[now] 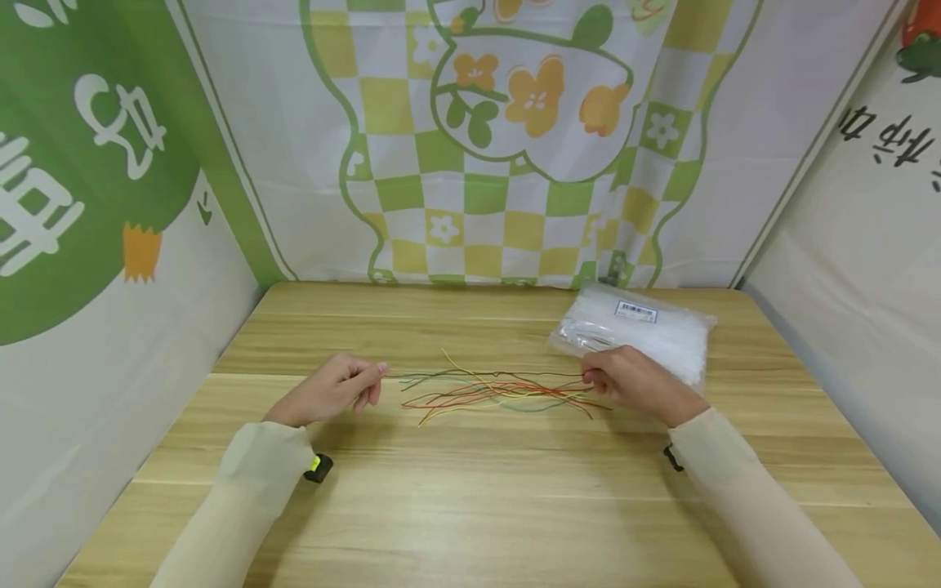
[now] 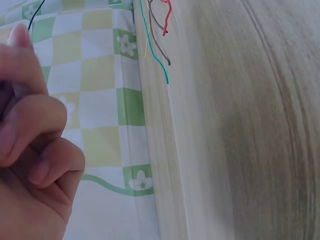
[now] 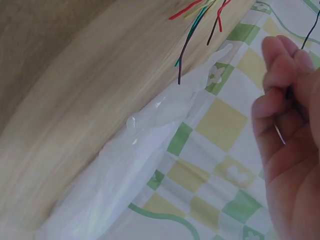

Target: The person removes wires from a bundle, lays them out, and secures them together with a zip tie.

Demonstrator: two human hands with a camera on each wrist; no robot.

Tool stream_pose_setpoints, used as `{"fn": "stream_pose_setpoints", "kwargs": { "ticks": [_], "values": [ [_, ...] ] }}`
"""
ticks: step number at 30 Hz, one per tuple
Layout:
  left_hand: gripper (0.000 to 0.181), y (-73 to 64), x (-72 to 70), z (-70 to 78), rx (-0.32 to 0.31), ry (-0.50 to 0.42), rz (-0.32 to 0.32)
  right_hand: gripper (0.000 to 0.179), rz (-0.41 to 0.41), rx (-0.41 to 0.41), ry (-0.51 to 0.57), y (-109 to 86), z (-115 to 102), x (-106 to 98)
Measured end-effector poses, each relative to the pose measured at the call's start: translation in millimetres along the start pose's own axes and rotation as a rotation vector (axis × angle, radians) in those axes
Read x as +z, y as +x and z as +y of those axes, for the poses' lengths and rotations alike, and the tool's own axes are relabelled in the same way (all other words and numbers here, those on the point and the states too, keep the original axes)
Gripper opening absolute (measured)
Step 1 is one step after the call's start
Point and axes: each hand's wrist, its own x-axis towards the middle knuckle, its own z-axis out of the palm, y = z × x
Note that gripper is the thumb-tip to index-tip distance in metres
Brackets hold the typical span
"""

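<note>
A thin dark wire [image 1: 540, 374] runs from one hand to the other, with a small kink near its middle. My left hand [image 1: 334, 388] pinches its left end between thumb and forefinger, the other fingers curled in. At the right end, my right hand [image 1: 639, 380] pinches the same wire, fingers bent. In the right wrist view, dark wire [image 3: 311, 32] rises from the fingertips. Below and beside the held wire, a loose bundle of red, yellow, green and brown wires [image 1: 485, 396] lies spread on the wooden table [image 1: 470, 506].
A clear plastic bag [image 1: 639, 327] of whitish contents with a barcode label lies at the back right, partly behind my right hand. A patterned cloth curtain [image 1: 485, 220] hangs along the table's back edge, with cloth walls [image 1: 73, 425] at both sides.
</note>
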Motion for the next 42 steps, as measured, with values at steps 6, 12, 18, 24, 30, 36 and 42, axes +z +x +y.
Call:
{"fn": "stream_pose_setpoints", "kwargs": {
  "ticks": [6, 12, 18, 24, 30, 36, 42],
  "values": [
    [0.051, 0.4, -0.3, 1.7, 0.040, 0.027, 0.054, 0.026, -0.003, -0.006, -0.060, 0.4, 0.9, -1.5],
    [0.048, -0.5, -0.4, 2.2, 0.076, 0.049, 0.070, 0.028, -0.018, -0.008, -0.092, -0.2, 0.3, -1.3],
    [0.048, 1.3, 2.2, -1.1, 0.099, 0.113, 0.051, 0.031, -0.042, -0.025, -0.090, -2.1, 3.5, 1.8],
    [0.049, 8.0, 8.0, -2.1, 0.114, 0.345, 0.001, 0.033, -0.049, -0.042, -0.077, -5.2, 8.6, 7.7],
    [0.046, 12.4, 14.3, 2.1, 0.009, 0.514, -0.057, 0.028, -0.040, -0.038, -0.107, -7.4, 10.6, 12.7],
    [0.046, 14.5, 23.2, 9.4, -0.119, 0.581, -0.078, 0.027, -0.081, 0.016, -0.147, -7.1, 8.3, 15.4],
    [0.048, 15.4, 25.4, 14.6, -0.200, 0.597, -0.071, 0.029, -0.124, 0.056, -0.137, -8.7, 5.4, 14.9]
  ]
}}
